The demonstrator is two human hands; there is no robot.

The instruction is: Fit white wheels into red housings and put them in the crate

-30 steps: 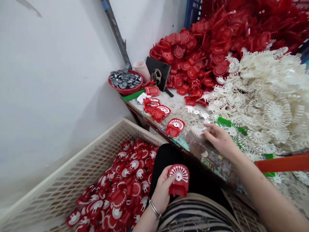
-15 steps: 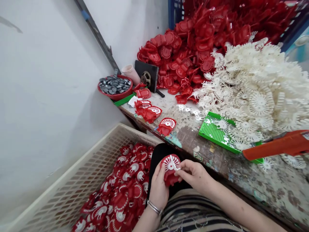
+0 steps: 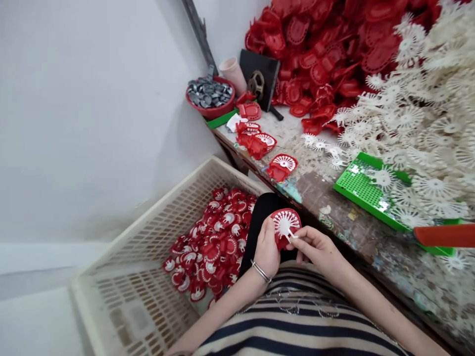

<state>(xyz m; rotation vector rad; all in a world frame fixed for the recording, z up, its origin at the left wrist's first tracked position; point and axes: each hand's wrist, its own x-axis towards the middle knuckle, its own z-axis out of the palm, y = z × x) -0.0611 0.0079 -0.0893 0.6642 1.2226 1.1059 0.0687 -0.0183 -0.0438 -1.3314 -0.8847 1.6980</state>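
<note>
Above my lap my left hand (image 3: 268, 251) is closed on the left edge of a red plastic part (image 3: 281, 241) with a rounded top. A white toothed fan piece (image 3: 285, 217) lies across that part's face, its spokes spread toward the rounded rim. With thumb and fingertips my right hand (image 3: 316, 247) pinches a small white prong (image 3: 293, 235) at the fan's lower right. Whether the prong belongs to the fan or is a separate piece, I cannot tell. On the bench edge beyond lies another red part (image 3: 281, 173) bearing a white fan.
A cream crate (image 3: 148, 217) holds many red-and-white parts on the left. Heaps of red parts (image 3: 319, 59) and white fans (image 3: 438, 113) cover the bench's back. A green tray (image 3: 356, 185), an orange-handled tool (image 3: 445, 235) and a red bowl (image 3: 210, 112) of grey discs stand around.
The view has swung left, so everything sits farther right and higher. My right hand has shifted the white prong closer against the fan; my left hand keeps its hold on the red part.
</note>
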